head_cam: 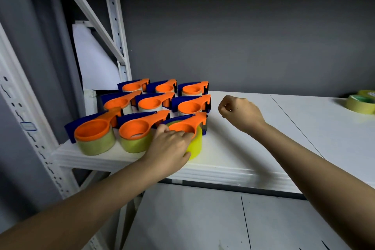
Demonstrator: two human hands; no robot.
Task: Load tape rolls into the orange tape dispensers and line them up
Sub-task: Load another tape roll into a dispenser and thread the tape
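Left hand (169,144) is seen gripping the nearest right dispenser (188,128) at lower centre of the head view, while the right hand (240,113) hangs curled and empty beside it. Nine loaded orange dispensers stand in three rows on the white shelf (233,148), so the task is judged almost done. Open room lies rightward toward two spare tape rolls (360,103); the shelf's front edge is close below.

Left grip (170,144) curled; right grip (239,112) seemingly fisted.
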